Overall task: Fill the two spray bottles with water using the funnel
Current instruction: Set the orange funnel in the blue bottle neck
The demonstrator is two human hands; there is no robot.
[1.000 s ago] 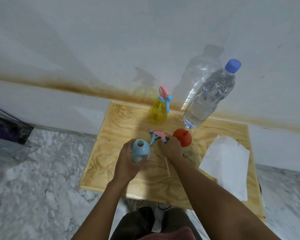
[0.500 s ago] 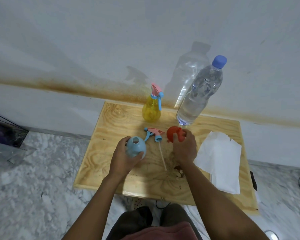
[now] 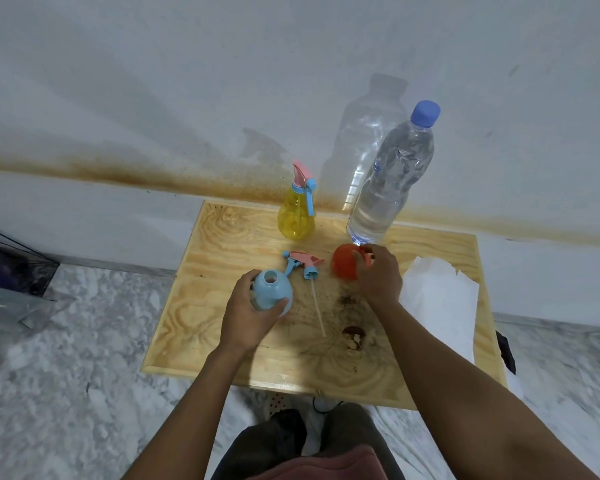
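Your left hand [image 3: 246,317] is wrapped around the round pale-blue plastic spray bottle [image 3: 271,293], upright on the pale wooden surface [image 3: 201,306], its neck open at the top. Your right hand [image 3: 378,275] is curled over the orange plastic funnel [image 3: 343,266], fingers gripping its rim. Between your hands lies the pink-and-blue trigger sprayer head [image 3: 300,263], its thin dip tube trailing toward you. Beyond your left hand, the yellow translucent spray bottle [image 3: 297,216] stands capped with its sprayer. Just past your right hand stands the tall clear water bottle with a blue cap [image 3: 388,181]. A white paper sheet [image 3: 440,306] lies beside your right wrist.
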